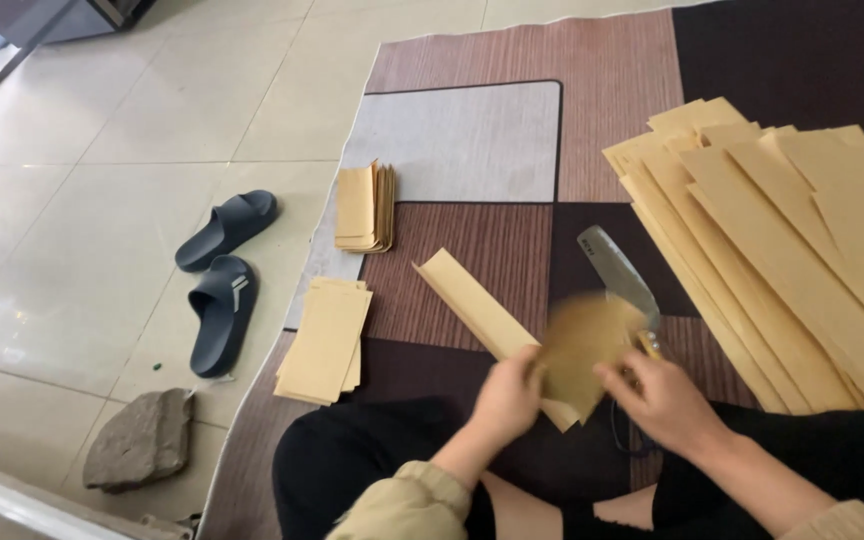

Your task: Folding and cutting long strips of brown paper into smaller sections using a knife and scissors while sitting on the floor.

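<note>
Left hand (505,398) and right hand (664,400), fingers closed on long tan paper strip (472,300), blurred at near end. Knife (617,275) just beyond at twelve o'clock. Big sheet stack (782,260) at two, on carpet (462,140).

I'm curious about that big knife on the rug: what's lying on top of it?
A blurred tan paper piece held in both hands covers the knife's lower blade. The right hand hides most of the handle; only the upper blade shows on the rug.
</note>
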